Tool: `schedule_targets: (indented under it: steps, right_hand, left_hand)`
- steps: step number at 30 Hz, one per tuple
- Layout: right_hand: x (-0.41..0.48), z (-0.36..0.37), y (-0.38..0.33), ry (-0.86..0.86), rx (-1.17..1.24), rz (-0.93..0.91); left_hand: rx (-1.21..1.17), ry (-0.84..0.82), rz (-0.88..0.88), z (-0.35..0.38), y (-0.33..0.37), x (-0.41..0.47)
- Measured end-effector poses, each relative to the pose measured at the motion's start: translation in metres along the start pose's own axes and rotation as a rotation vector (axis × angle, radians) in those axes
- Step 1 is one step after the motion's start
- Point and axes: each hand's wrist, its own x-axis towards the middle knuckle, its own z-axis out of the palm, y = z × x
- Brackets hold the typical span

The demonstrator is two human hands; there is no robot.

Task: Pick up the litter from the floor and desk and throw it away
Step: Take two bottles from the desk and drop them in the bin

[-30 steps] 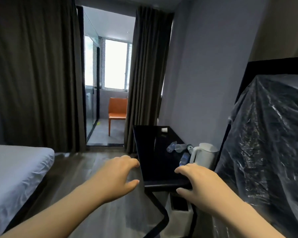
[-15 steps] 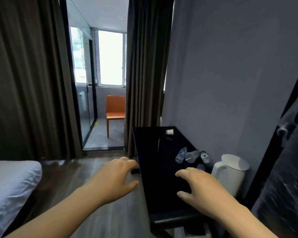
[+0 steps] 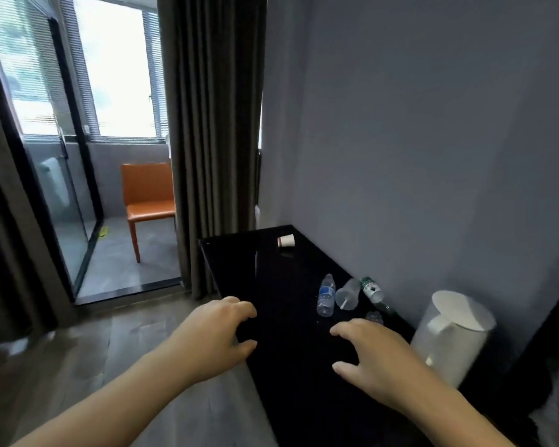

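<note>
From the head camera, the black desk [image 3: 236, 262] runs along the grey wall with the litter lying on its far half. A blue-label water bottle [image 3: 326, 295], a clear plastic cup [image 3: 347, 293] and a green-label bottle [image 3: 371, 290] lie on their sides, close together. A small paper cup [image 3: 286, 241] lies tipped over well apart from them, near the far end. A further clear bottle [image 3: 374, 317] peeks out just beyond the right hand [image 3: 378, 359].

That hand hovers over the desk, fingers spread and loosely bent, grasping nothing. The left hand [image 3: 213, 337] hangs at the desk's near edge, equally relaxed and unloaded.

The bottles look empty or nearly so (hard to tell for sure), so they are probably light, smooth and prone to roll; a wrap round the mid-body should suit. The thin cups would likely crush, so a gentle pinch at the rim seems wiser. A white kettle [image 3: 449, 333] stands just right of the hand.
</note>
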Motion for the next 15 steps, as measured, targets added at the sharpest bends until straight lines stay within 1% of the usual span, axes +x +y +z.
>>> schedule_targets:
  steps: [6, 11, 15]
  right_hand:
    - [0.061, 0.018, -0.009, -0.026, 0.006, 0.182]
    - [0.099, 0.029, 0.006, -0.062, 0.007, 0.306]
    - [0.131, 0.042, 0.033, -0.074, 0.020, 0.392]
  left_hand:
    - [-0.029, -0.079, 0.116, 0.011, -0.066, 0.075]
    - [-0.079, -0.150, 0.186, 0.034, -0.092, 0.132]
    - [-0.087, -0.182, 0.238, 0.053, -0.104, 0.186]
